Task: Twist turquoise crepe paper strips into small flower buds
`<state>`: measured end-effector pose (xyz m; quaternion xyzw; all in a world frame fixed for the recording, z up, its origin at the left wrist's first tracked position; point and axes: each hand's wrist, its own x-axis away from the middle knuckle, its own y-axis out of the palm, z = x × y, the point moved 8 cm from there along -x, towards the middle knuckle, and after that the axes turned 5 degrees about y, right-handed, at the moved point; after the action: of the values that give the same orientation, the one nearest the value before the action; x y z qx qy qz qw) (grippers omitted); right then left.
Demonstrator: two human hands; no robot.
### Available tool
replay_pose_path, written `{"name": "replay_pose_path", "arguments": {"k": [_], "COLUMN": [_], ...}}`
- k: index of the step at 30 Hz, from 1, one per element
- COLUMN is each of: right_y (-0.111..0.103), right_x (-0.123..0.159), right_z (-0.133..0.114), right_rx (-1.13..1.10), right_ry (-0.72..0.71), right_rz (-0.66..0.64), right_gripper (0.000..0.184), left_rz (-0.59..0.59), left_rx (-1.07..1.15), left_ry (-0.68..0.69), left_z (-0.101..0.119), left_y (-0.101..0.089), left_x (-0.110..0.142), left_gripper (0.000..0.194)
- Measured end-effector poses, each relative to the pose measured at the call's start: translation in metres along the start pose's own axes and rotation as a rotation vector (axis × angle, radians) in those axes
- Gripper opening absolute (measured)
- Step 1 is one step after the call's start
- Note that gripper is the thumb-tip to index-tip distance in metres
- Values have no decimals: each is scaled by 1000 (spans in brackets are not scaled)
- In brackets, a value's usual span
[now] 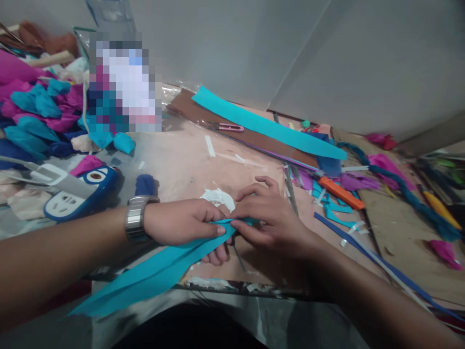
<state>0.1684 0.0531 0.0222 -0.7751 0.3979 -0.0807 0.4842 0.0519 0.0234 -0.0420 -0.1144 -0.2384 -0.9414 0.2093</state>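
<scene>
My left hand (185,224), with a metal watch (137,218) on its wrist, is closed around a long folded strip of turquoise crepe paper (145,278). The strip trails down to the lower left, past the table's front edge. My right hand (269,218) pinches the same strip's upper end between thumb and fingers, right next to the left hand. Both hands sit over the pinkish work surface (181,165), just in front of a white tape ring (218,198).
A heap of magenta and turquoise paper pieces (39,106) fills the far left. A blue-and-white case (78,191) lies left. Flat turquoise sheet (265,126) on brown sheets, pink scissors (228,127), an orange cutter (341,193), a twisted teal rope (395,186) and blue strips (378,259) lie right.
</scene>
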Motion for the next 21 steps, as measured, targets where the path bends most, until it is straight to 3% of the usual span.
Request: {"name": "replay_pose_path", "arguments": {"k": [5, 11, 13, 17, 21], "right_y": [-3, -6, -6, -6, -7], "right_x": [0, 0, 0, 0, -1], "right_z": [-3, -8, -9, -4, -2], "right_rx": [6, 12, 15, 4, -28], "right_ry": [-45, -105, -115, -59, -1], "right_rz": [68, 127, 141, 137, 103], "right_gripper": [3, 7, 7, 5, 1], "left_rz": [-2, 6, 88, 376, 456], "left_rx": [25, -59, -269, -895, -1134], "left_ry": [-27, 21, 94, 215, 295], "left_z": [2, 8, 18, 43, 55], "left_y": [1, 0, -3, -9, -3], "left_x": [3, 1, 1, 9, 16], "left_gripper": [21, 22, 24, 30, 33]}}
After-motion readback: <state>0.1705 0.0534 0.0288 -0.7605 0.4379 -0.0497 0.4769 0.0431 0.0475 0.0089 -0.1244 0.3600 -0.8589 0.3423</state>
